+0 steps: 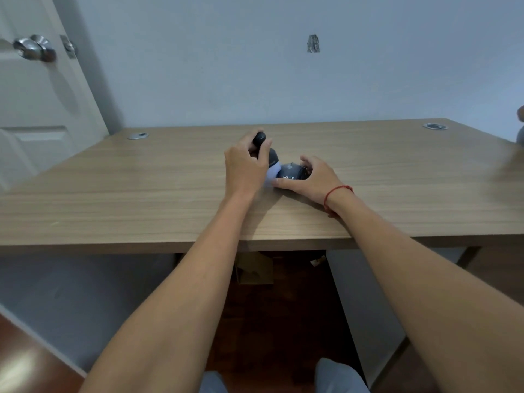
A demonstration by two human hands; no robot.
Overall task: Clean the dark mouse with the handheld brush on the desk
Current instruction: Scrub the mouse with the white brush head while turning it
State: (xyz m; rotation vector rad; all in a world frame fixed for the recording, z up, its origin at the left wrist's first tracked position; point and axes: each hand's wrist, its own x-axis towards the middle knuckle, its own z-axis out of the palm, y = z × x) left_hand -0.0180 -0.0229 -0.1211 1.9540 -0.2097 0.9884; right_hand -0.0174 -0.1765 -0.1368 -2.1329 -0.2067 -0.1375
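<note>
The dark mouse [292,174] is a rounded matte charcoal shell with white lettering on its near side, lying near the middle of the wooden worktop [141,188], its long axis roughly left to right. The right hand [310,180] cups it, fingers curled over its far end. The left hand [246,165] grips the handheld brush [269,157], dark handle tilted away, pale bristles touching the mouse's left end.

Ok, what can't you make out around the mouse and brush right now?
All in the head view:
- Brush handle: mostly covered by the left hand.
- Bristle tips against the mouse: blurred and pale, so contact is unclear.
- Mouse's right side and buttons: hidden under the right hand.
- Dirt on the mouse: too small to see.
</note>
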